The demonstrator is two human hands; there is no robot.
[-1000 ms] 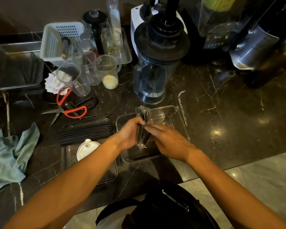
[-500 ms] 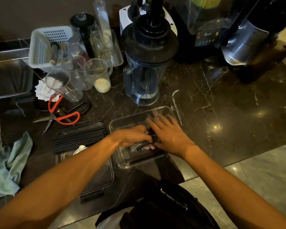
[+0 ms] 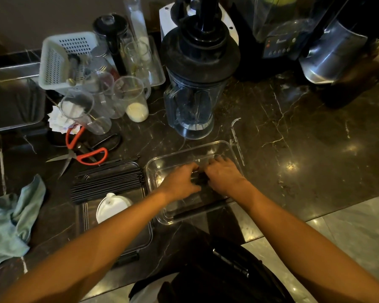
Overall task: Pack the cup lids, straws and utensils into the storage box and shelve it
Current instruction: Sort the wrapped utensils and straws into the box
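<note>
A clear plastic storage box point(image 3: 153, 169) lies on the dark marble counter in front of me. Both hands are inside it, pressing a clear packet of dark utensils point(image 3: 198, 179) down on its floor. My left hand point(image 3: 179, 182) grips the packet's left end and my right hand point(image 3: 224, 177) its right end. A long black item point(image 3: 200, 210) lies along the box's near wall. Left of the box, a bundle of black straws point(image 3: 108, 182) rests across a flat clear lid tray point(image 3: 140, 239), with a white cup lid point(image 3: 112, 206) on it.
A blender jug point(image 3: 192, 99) stands just behind the box. Measuring cups point(image 3: 129, 98), a white basket point(image 3: 61, 60), red-handled scissors point(image 3: 83, 154) and a metal tray point(image 3: 13, 103) crowd the back left. A teal cloth point(image 3: 11, 217) lies far left. The counter edge runs near my body.
Both hands have lowered the utensil packet from upright above the box down onto the box floor. The camera view shifted slightly.
</note>
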